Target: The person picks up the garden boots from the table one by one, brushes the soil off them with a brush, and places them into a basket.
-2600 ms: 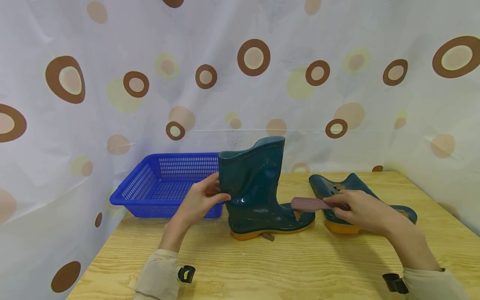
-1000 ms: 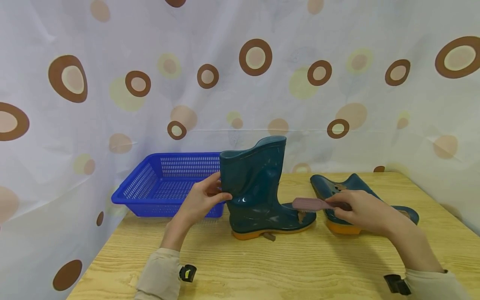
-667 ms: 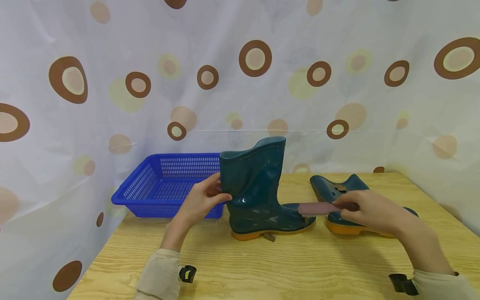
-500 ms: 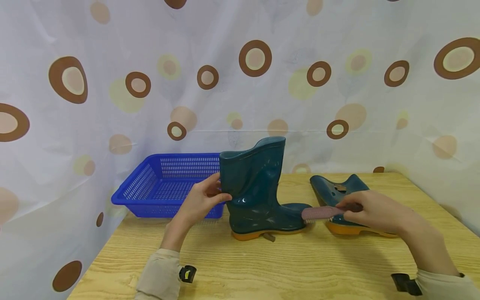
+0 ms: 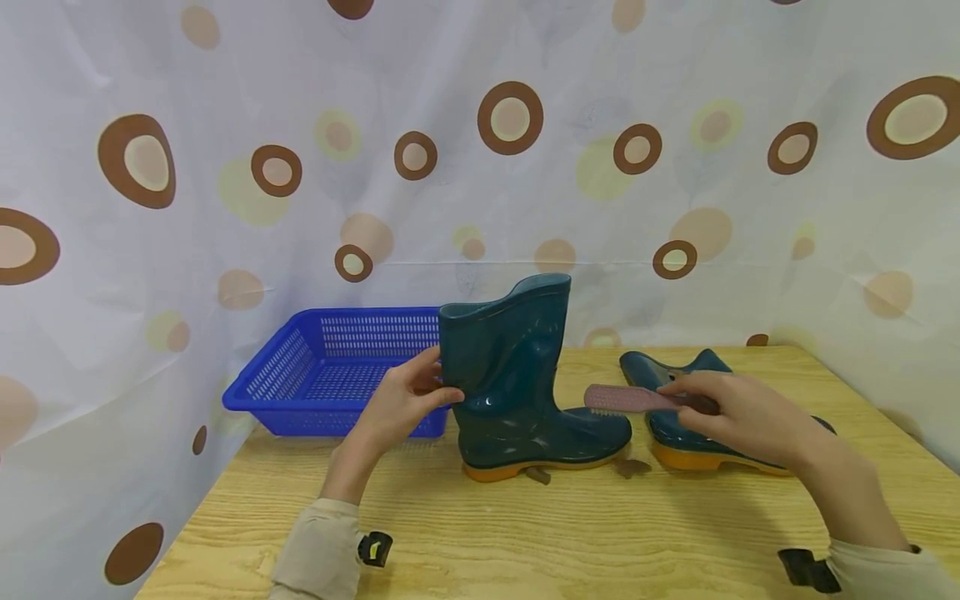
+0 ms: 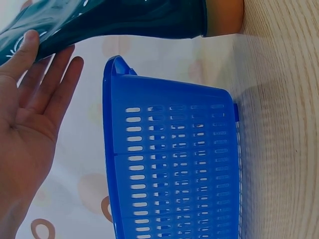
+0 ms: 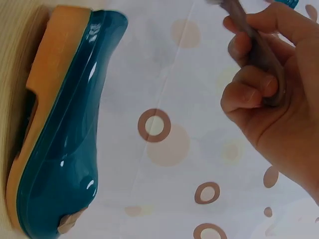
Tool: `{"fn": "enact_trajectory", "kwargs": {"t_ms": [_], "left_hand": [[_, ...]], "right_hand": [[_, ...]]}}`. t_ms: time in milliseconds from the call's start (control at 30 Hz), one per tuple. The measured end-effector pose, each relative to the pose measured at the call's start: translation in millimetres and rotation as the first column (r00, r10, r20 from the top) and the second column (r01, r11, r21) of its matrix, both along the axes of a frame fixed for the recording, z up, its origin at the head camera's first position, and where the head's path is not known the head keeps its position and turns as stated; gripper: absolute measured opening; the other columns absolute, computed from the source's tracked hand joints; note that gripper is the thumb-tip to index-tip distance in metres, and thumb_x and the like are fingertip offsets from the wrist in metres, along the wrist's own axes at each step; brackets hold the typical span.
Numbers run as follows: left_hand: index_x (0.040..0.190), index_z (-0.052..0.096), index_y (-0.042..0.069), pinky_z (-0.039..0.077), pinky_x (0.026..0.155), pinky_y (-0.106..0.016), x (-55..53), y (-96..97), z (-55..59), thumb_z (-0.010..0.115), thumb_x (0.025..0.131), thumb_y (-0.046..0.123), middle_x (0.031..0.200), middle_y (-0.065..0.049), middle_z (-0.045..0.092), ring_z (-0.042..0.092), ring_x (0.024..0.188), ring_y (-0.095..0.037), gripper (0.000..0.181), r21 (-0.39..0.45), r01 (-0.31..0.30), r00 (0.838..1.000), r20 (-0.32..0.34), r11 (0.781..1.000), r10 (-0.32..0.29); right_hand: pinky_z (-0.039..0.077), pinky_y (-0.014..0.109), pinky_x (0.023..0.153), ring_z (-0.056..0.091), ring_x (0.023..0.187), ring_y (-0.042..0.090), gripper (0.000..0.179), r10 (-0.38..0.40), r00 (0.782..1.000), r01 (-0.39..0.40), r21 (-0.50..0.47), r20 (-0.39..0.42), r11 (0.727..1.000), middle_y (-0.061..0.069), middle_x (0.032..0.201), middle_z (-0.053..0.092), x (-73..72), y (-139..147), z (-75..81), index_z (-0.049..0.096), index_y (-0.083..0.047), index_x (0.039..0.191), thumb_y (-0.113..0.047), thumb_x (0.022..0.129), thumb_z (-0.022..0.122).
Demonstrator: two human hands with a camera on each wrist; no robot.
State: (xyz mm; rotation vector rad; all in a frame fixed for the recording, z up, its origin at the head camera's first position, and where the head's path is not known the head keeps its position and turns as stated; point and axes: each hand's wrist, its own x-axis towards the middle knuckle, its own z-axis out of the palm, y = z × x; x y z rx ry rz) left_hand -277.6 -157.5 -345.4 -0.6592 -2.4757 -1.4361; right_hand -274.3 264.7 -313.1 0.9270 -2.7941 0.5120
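A dark green rain boot with an orange sole stands upright on the table. My left hand holds the back of its shaft, thumb on the near side and fingers behind, as the left wrist view also shows. My right hand grips the handle of a pink brush with pale bristles facing down. The brush head is over the boot's toe; whether the bristles touch it I cannot tell. A brown scrap lies by the toe, and another brown piece by the sole.
A second green boot lies on its side at the right, partly behind my right hand, with a brown patch on it. A blue plastic basket stands at the back left. Behind the wooden table hangs a patterned curtain.
The brush swept right and down past the toe, then came back up and left. The brown patch on the toe has come off and lies on the table. My left hand stayed still.
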Motion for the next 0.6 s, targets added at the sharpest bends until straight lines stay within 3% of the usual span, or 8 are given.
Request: {"fn": "enact_trajectory", "kwargs": {"t_ms": [233,600], "left_hand": [[0.146,0.049,0.03,0.059,0.091,-0.041,1.1,-0.1,1.1,0.072,0.092,0.026,0.113,-0.006,0.072,0.072,0.097,-0.019,0.059,0.003,0.001,1.0,0.002,1.0,-0.001],[0.148,0.048,0.026,0.058,0.092,-0.04,3.8,2.6,3.7,0.077,0.086,0.03,0.112,-0.006,0.07,0.071,0.094,-0.017,0.068,0.002,0.012,0.999,0.036,1.0,-0.012]], "right_hand": [[0.05,0.022,0.067,0.053,0.082,-0.005,0.03,0.099,0.99,-0.11,-0.101,-0.102,0.989,-0.002,0.113,0.068,8.4,-18.3,1.0,0.065,-0.012,0.128,-0.012,0.097,0.062],[0.055,0.024,0.073,0.061,0.093,0.0,0.033,0.096,0.985,-0.109,-0.088,-0.143,0.99,0.0,0.117,0.067,6.3,-20.6,-3.3,0.064,-0.013,0.129,-0.009,0.097,0.062]]}}
